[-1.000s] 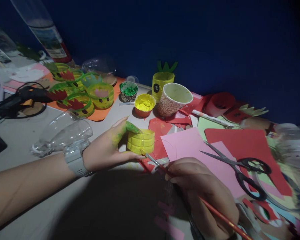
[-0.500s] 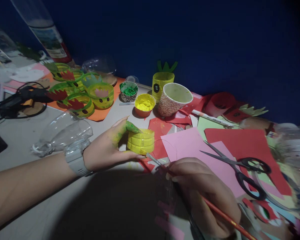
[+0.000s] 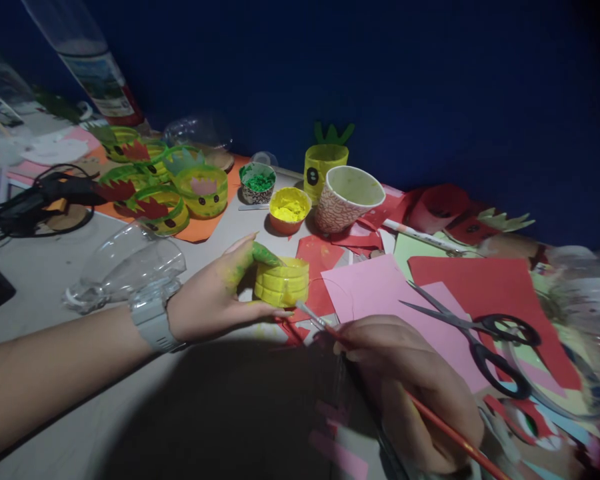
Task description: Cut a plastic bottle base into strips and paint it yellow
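My left hand [image 3: 220, 287], smeared with green and yellow paint and wearing a grey watch [image 3: 156, 317], grips a small yellow-painted cup [image 3: 283, 283] that looks cut from a ribbed plastic bottle. Between thumb and fingers of my right hand [image 3: 405, 380] is a paintbrush [image 3: 445, 430] with a red handle. The brush's tip lies right by the cup's lower right edge; whether it touches cannot be told. Beyond the cup stand a small tub of yellow paint [image 3: 289, 212] and one of green paint [image 3: 257, 183].
A patterned paper cup [image 3: 349, 200] stands behind, beside a finished yellow cup [image 3: 325, 167]. Black scissors [image 3: 475, 327] lie on pink paper [image 3: 365, 287] at right. At left are a cut clear bottle [image 3: 125, 267], several decorated rings [image 3: 160, 210] and a black glue gun [image 3: 65, 190].
My right hand has shifted the brush tip very slightly to the right and up along the cup's lower edge. My left hand and the cup stay nearly still.
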A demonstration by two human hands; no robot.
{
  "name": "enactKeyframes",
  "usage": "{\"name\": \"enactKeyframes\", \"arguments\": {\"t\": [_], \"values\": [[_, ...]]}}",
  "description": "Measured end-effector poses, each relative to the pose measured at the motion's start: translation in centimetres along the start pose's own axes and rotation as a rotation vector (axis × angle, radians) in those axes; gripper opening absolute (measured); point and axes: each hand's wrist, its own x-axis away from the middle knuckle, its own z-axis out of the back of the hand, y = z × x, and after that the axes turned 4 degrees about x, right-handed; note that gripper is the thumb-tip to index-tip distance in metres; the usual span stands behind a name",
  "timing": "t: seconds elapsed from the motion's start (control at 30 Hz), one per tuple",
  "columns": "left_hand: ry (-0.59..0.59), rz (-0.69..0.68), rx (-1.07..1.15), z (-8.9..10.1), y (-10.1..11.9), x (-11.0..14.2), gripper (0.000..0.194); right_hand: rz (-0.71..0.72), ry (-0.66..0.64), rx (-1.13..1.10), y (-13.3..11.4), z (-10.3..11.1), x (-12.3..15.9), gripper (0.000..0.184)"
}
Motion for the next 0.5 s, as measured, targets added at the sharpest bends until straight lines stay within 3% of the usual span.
{"name": "enactKeyframes", "arguments": {"t": [0.2, 0.4, 0.5], "values": [[-0.002, -0.02, -0.02, 0.01, -0.19, 0.05, 0.047, -0.046, -0.009, 0.014, 0.03, 0.04, -0.1, 0.036], [0.005, -0.017, -0.006, 0.1, -0.06, -0.06, 0.049, 0.013, -0.07, -0.006, -0.4, 0.52, -0.37, 0.034], [-0.002, -0.021, -0.015, 0.11, 0.01, -0.14, 0.047, -0.011, -0.011, 0.026, -0.24, 0.23, -0.3, 0.034]]}}
